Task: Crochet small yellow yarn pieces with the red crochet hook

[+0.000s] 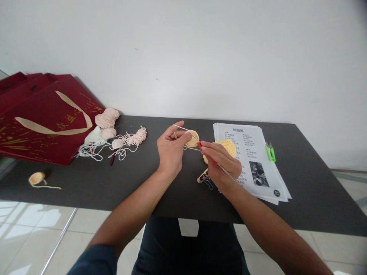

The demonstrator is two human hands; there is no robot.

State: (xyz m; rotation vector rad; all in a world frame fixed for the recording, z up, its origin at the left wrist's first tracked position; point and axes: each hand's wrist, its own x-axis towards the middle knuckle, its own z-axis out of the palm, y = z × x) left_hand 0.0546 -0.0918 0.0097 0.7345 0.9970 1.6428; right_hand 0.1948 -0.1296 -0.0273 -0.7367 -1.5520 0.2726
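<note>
My left hand [170, 149] pinches a small round yellow crochet piece [192, 139], with a strand of yarn stretched over its raised forefinger. My right hand [222, 163] is closed on a thin crochet hook with a red grip [207, 154], whose tip meets the piece. Behind my right hand lies a ball of yellow yarn [228, 146] on the dark table [309, 183]. A few small stitch markers [205, 179] lie just under my right wrist.
A stack of printed pattern sheets [252, 156] lies at the right with green thread snips [270, 152] beside it. Pink and white yarn bundles [111, 135] sit at the left against red gift bags [43, 116]. A small tan crochet piece [37, 178] lies near the left edge.
</note>
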